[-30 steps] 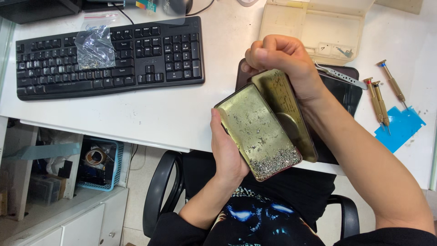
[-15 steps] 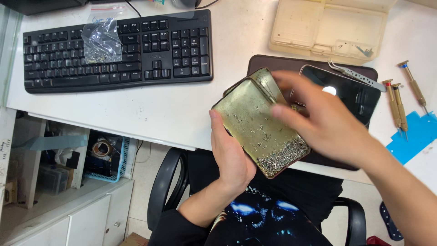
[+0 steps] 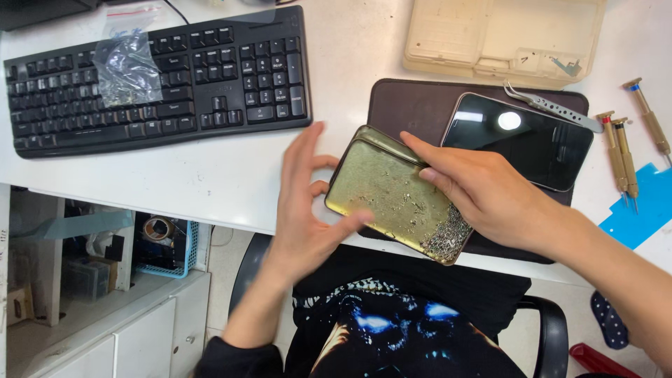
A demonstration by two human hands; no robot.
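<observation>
A shallow gold-coloured metal tin (image 3: 392, 192) lies tilted over the front edge of the white desk, with a heap of tiny screws in its lower right corner. My left hand (image 3: 304, 210) is spread beside the tin's left side, its thumb touching the near edge. My right hand (image 3: 483, 192) rests on the tin's right side, the index finger laid along its far rim. Under the tin lies a dark brown mat (image 3: 413, 112). A black smartphone (image 3: 521, 140) lies on that mat, just beyond my right hand.
A black keyboard (image 3: 161, 84) with a clear plastic bag (image 3: 126, 66) on it sits at the left. A beige parts box (image 3: 504, 35) stands at the back. Tweezers (image 3: 553, 105), small screwdrivers (image 3: 619, 150) and a blue sheet (image 3: 640, 210) lie at the right.
The tin has come down from being held up in both hands to resting at the desk edge. My left hand has loosened from under it; my right hand slid onto its right side.
</observation>
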